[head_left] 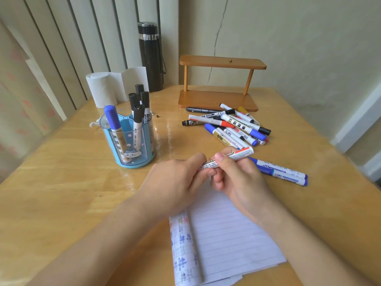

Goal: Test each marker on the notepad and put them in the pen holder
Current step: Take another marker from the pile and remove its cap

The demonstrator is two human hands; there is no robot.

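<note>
While hands (175, 182) grip marker (239, 154), "WHITE" label (147, 118) in holder (134, 164)

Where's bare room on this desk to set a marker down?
Bare wood left of the notepad, in front of the pen holder; also the strip between holder and marker pile. Crowded: that pile by the wooden shelf, and two blue markers beside the right hand.

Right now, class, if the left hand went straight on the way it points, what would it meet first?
The right hand, gripping the same marker just ahead. Past that, the left hand would probably reach the marker pile, though depth is unclear.
</note>
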